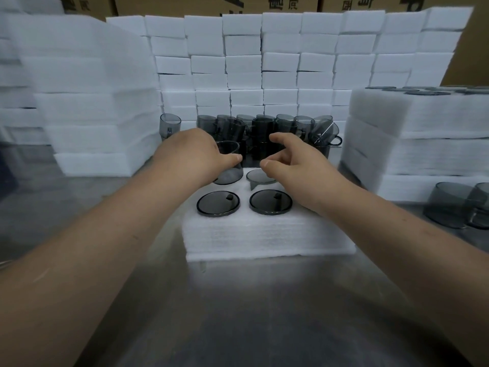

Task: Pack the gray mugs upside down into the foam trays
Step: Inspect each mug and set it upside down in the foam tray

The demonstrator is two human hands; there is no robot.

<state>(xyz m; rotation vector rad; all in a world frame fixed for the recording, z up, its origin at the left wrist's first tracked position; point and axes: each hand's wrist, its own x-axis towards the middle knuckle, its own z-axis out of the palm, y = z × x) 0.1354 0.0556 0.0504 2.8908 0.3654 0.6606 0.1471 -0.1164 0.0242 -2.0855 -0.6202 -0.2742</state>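
A white foam tray (264, 234) lies on the metal table before me. Two gray mugs (218, 203) (270, 202) sit upside down in its near holes, bases up. A third mug (258, 176) sits sunk in the far right hole. My left hand (195, 152) grips a fourth gray mug (229, 165), tilted over the far left hole. My right hand (293, 160) hovers just above the third mug with fingers loosely spread, holding nothing. A cluster of loose gray mugs (264, 131) stands behind the tray.
Stacks of white foam (92, 102) rise at left, at the back (264, 62), and at right (412, 144), the right stack topped with packed mugs. Two more gray mugs (460, 205) stand at the right edge. Cardboard boxes (211, 4) line the back.
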